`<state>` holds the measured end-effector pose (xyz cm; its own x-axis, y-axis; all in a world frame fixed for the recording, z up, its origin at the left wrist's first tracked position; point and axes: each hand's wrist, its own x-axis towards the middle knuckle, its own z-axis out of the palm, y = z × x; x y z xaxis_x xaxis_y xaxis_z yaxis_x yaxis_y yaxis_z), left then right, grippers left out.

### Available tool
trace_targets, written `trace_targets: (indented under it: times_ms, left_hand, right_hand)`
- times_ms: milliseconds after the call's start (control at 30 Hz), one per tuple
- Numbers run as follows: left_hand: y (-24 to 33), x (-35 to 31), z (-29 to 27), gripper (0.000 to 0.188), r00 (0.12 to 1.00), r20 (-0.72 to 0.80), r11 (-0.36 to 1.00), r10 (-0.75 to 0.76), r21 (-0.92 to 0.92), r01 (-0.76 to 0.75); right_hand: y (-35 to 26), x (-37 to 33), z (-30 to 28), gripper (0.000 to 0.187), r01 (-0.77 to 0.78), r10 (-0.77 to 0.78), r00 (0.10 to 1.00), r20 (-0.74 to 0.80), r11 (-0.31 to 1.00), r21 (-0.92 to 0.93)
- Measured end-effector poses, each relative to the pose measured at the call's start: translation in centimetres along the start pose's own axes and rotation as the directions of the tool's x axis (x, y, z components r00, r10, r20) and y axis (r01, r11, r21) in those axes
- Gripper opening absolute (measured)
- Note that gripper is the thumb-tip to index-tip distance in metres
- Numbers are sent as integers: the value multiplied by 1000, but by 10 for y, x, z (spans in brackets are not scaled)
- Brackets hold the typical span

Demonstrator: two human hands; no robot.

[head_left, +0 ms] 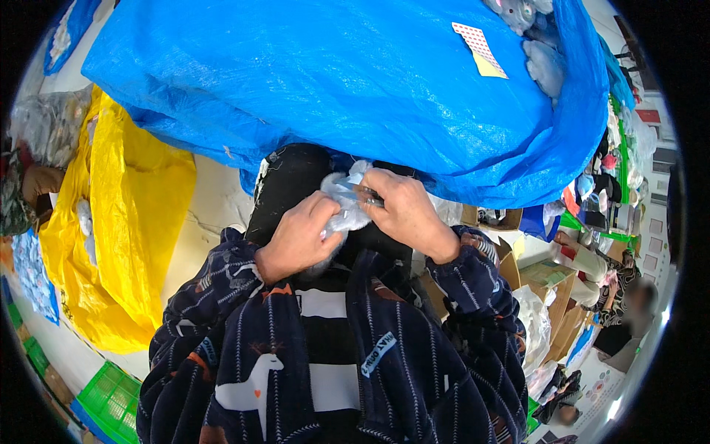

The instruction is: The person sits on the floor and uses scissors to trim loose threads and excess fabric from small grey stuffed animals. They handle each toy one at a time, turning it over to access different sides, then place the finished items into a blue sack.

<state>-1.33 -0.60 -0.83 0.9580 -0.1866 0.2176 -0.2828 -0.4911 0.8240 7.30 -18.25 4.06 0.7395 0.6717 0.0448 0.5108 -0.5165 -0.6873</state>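
Note:
Above my lap, my left hand (296, 235) is closed around a small light-grey plush piece (345, 201), its fingers pressing into the fluffy fabric. Against the plush's upper right side, my right hand (411, 211) is closed on a slim dark metallic tool (367, 194). Motion smears the tool's tip, so its exact kind does not show. My two hands are close together, with the plush between them. Just beyond them spreads a large blue plastic bag (347, 89), with grey plush pieces (546, 68) in its opening at the far right.
On the left, a yellow bag (133, 207) carries small grey plush pieces (86, 222). A paper piece (484, 53) lies on the blue bag. Cardboard boxes (551, 280) stand at the right, near other people (629, 300). A green crate (111, 399) sits lower left.

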Motion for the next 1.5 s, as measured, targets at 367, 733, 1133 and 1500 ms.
trace_targets:
  times_ms: [367, 733, 1133, 1500]
  left_hand:
    - [4, -4, 2, 27, 995, 68, 997, 73, 24, -75]
    - [-10, -17, -6, 20, 988, 154, 902, 28, -431, 41]
    - [3, 46, -53, 12, 825, 541, 938, 165, 172, -301]
    - [-32, 37, -34, 18, 572, 816, 995, -89, 93, 22]
  right_hand:
    - [-17, -35, 4, 12, -152, 147, 988, 41, 948, 281]
    - [-6, -55, 16, 27, -36, 47, 995, -84, 991, 130]
    - [-18, -70, 27, 34, 287, -288, 957, -35, 957, -32]
    - [-13, -67, 52, 29, 336, -336, 937, 98, 942, 18]
